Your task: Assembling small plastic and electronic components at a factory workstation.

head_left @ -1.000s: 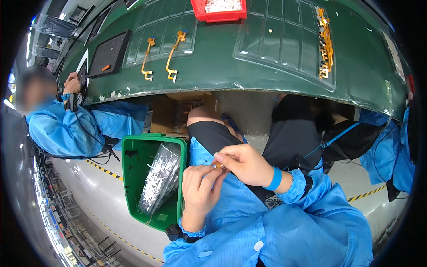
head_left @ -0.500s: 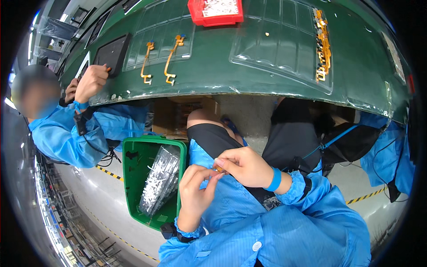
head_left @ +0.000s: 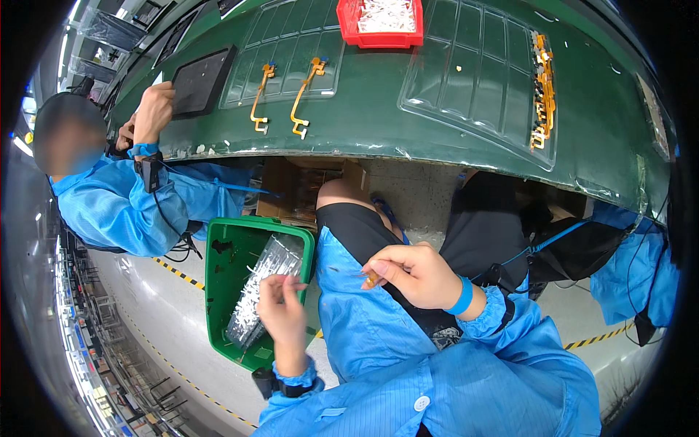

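Note:
My right hand [head_left: 416,275] is closed over my lap, pinching a small orange flex cable [head_left: 373,279] between thumb and fingers. Most of that cable is hidden by the fingers. My left hand [head_left: 282,309] is at the right side of the green bin [head_left: 312,251], blurred by motion. Its fingers are half curled, with the thumb apart from them, and nothing shows between them. Inside the bin lie clear plastic trays [head_left: 280,256] covered with many small white scraps [head_left: 250,297].
On the green table [head_left: 364,109] two orange flex cables [head_left: 300,102] lie on a clear tray. More cables [head_left: 542,95] line the right tray [head_left: 466,73]. A red box [head_left: 380,38] holds white pieces. A co-worker [head_left: 124,204] sits at left beside a black tray [head_left: 196,84].
My left hand has come away from my right hand and moved left to the bin. My right hand keeps the flex cable, shifted slightly right. The co-worker's hand has moved slightly.

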{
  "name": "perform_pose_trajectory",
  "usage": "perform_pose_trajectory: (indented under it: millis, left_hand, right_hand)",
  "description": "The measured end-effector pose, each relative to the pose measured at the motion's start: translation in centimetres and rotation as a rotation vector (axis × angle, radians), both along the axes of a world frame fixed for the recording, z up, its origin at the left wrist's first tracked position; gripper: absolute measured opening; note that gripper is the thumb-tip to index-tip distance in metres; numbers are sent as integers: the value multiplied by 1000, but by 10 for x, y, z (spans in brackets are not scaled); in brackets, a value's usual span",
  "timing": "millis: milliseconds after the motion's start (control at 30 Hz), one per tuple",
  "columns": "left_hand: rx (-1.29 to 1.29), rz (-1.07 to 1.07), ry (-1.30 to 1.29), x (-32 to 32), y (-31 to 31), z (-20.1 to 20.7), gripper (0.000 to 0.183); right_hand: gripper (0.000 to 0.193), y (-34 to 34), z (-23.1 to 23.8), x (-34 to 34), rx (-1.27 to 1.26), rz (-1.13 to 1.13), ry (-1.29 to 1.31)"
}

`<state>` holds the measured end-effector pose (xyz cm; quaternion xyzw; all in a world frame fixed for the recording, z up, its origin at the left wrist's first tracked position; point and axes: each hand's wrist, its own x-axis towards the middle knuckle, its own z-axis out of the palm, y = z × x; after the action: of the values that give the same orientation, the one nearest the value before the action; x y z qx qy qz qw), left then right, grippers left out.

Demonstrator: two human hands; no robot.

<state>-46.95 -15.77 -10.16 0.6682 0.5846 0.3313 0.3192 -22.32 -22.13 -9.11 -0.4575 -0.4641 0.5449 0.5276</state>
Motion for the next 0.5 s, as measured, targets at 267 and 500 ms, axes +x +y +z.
perform_pose_trajectory:
  millis: [267,500]
  left_hand:
    - [95,-245,348,-34,-12,23,53]
    - [-201,-482,-577,24,-30,3,44]
  right_hand:
    - [30,1,7,2,-77,154,332]
    - [30,-11,12,5,-131,222,354]
